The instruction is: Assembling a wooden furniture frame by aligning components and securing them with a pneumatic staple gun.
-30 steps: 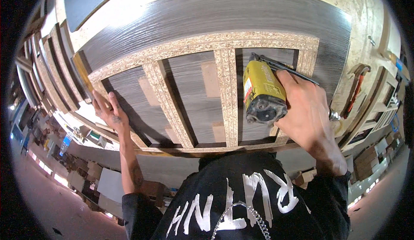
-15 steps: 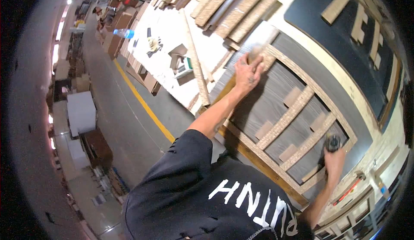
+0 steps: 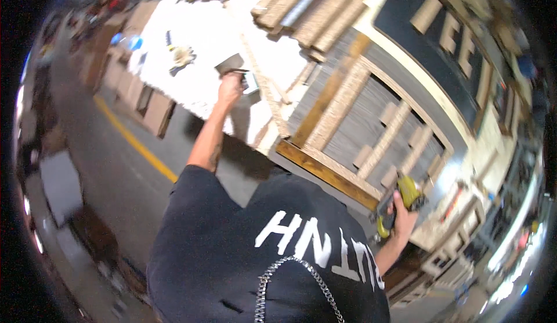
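My left hand reaches to a small open cardboard box on the white-topped table at the left; its fingers are blurred and partly hidden there. In my right hand is a yellow-green and black power tool, held by its handle near the panel's near right corner. Between the hands lies a grey wood-grain panel carrying a chipboard frame with crossbars. Small chipboard blocks sit against the crossbars. Brown wooden strips run along the panel's near and left edges.
Stacked chipboard strips lie beyond the panel. A long strip and a yellow-handled tool are on the white tabletop. A dark panel with loose strips stands at the far right. A red-handled tool lies right of my right hand.
My left hand has moved left, from the frame's far left corner to the cardboard box. My right hand has drawn the power tool back toward me, off the frame. The view has shifted.
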The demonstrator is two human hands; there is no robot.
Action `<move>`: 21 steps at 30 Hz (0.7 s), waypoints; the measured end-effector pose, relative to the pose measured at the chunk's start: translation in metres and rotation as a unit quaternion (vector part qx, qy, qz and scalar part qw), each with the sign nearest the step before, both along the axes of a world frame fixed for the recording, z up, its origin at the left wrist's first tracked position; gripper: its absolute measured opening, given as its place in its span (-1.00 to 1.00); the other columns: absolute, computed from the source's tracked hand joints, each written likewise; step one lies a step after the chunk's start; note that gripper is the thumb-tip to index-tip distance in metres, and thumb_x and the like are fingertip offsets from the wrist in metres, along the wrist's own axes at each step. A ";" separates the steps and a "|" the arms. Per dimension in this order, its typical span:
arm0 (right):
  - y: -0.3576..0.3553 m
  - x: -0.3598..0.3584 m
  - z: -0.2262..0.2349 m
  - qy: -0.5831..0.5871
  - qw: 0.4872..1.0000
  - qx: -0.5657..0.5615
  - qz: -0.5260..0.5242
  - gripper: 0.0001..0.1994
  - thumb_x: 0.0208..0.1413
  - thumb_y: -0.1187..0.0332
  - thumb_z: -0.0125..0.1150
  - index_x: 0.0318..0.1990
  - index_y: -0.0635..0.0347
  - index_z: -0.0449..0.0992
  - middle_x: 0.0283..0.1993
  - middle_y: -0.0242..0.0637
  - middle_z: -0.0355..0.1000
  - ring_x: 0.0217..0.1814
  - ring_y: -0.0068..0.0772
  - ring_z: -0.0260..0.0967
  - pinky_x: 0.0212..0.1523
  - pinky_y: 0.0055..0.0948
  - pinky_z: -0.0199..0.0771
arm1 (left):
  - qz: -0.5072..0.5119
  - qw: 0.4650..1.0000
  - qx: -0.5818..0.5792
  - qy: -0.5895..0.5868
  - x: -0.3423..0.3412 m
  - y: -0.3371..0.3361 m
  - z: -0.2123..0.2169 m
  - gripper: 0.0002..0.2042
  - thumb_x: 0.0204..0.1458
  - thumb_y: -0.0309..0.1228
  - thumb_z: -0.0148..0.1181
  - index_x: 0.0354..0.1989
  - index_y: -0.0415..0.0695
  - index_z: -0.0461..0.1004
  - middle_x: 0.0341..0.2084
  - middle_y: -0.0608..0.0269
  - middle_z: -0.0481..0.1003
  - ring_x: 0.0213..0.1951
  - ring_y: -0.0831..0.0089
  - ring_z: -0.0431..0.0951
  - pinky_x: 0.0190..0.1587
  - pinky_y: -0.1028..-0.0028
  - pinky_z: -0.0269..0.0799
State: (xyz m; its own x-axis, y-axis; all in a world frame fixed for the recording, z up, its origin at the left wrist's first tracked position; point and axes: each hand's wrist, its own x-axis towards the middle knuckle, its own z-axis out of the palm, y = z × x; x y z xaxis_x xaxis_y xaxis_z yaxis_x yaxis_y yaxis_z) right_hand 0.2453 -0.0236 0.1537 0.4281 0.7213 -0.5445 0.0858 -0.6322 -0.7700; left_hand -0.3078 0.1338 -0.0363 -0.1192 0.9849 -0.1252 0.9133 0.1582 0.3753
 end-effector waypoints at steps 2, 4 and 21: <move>0.010 -0.028 0.023 0.020 0.995 0.057 -0.077 -0.71 0.07 0.50 0.36 -0.06 0.22 0.46 -0.45 -0.40 0.41 -0.60 -0.55 0.30 -0.59 -0.54 0.34 | -0.088 0.995 0.029 0.046 -0.017 0.005 -0.031 -0.86 -0.12 -0.49 0.18 -0.38 -0.27 0.47 -0.46 -0.14 0.50 -0.30 -0.09 0.52 -0.17 0.04 0.44; 0.010 -0.034 0.035 0.071 0.984 0.119 -0.112 -0.70 0.07 0.52 0.34 -0.04 0.22 0.46 -0.35 -0.36 0.42 -0.54 -0.55 0.33 -0.58 -0.54 0.38 | -0.084 0.996 0.018 0.032 -0.008 0.005 -0.024 -0.84 -0.08 -0.49 0.20 -0.32 -0.27 0.48 -0.33 -0.16 0.49 -0.23 -0.09 0.49 -0.13 0.04 0.42; -0.057 -0.033 0.089 0.020 0.952 0.221 -0.210 -0.69 0.21 0.48 0.20 0.10 0.30 0.41 -0.09 -0.28 0.47 -0.43 -0.63 0.27 -0.48 -0.55 0.34 | -0.235 0.969 -0.070 -0.030 0.003 -0.024 0.006 -0.58 0.00 -0.51 0.28 0.08 -0.23 0.41 -0.07 -0.13 0.49 -0.03 -0.10 0.49 -0.03 0.12 0.44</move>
